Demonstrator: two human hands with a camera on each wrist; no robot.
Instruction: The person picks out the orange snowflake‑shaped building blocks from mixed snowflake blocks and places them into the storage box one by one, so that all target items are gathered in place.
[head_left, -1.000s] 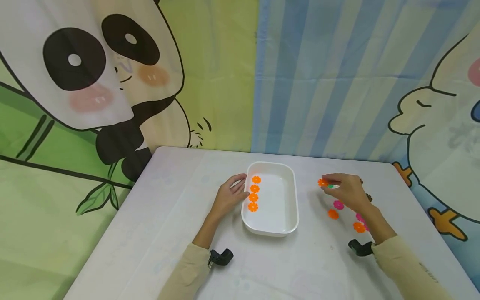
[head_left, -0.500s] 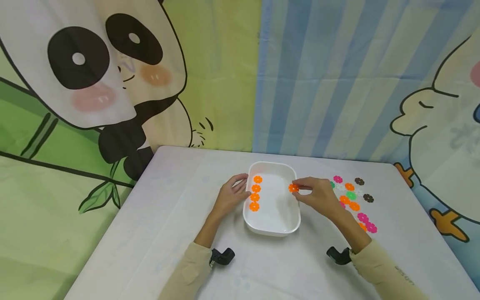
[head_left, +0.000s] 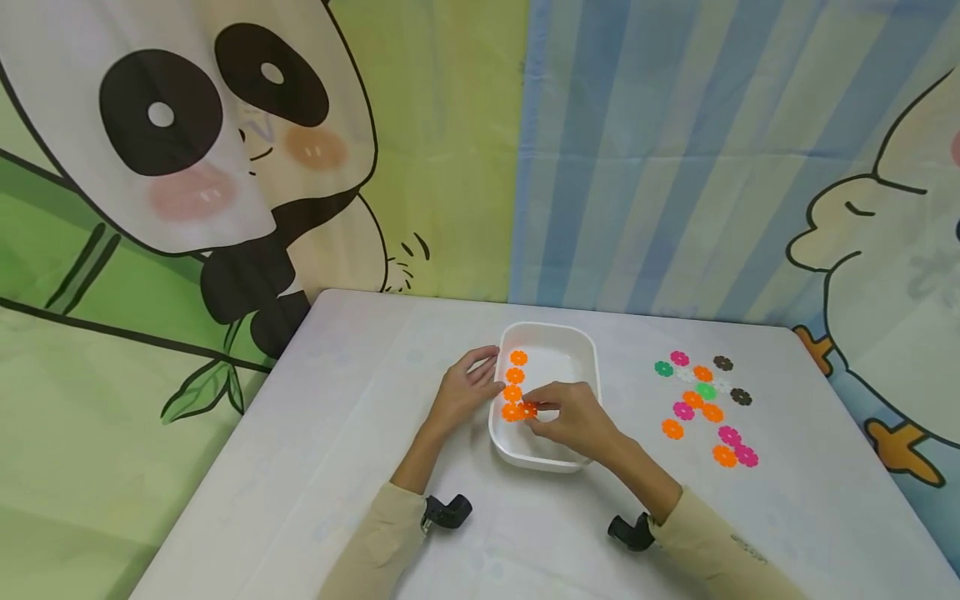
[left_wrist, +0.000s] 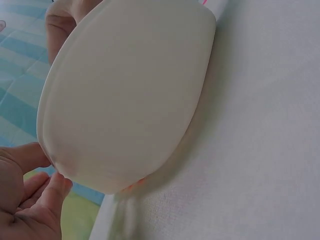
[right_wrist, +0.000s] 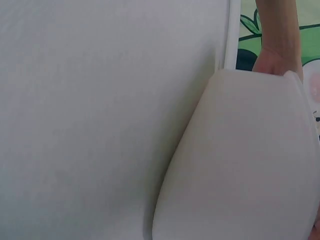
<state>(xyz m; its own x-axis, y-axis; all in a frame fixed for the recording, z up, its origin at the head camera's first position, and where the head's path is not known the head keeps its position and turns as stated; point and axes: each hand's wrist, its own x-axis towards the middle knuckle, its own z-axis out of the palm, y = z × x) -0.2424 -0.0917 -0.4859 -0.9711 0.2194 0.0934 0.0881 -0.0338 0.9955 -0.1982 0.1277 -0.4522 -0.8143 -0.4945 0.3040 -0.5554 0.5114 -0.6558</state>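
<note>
While the left hand (head_left: 459,392) stays on the left rim of the white tray (head_left: 551,466), the head view has the right hand (head_left: 581,417) down inside it; right fingers narrow, pinching one orange piece (head_left: 529,410); half a second ago that piece was at the tray's right rim, a second ago out by the loose pieces (head_left: 706,391) on the right of the desk (head_left: 375,400); now it's just right of the near end of the row of four orange pieces (head_left: 515,376), edges touching or nearly so; row unchanged; cannot tell if the held piece rests on the tray floor; my read: carrying is about done for this one, release not yet made; five more orange ones lie among the loose pieces, mixed with pink, green, brown and white.

Left wrist view: tray's outer wall fills the middle; left fingers loosely spread, tips touching the rim; right hand partly visible past the tray, its pinch hidden.

Right wrist view: mostly desk and tray wall; left hand at the tray's far side; right hand only a sliver at the bottom right corner, so cannot tell its grip from here.
</note>
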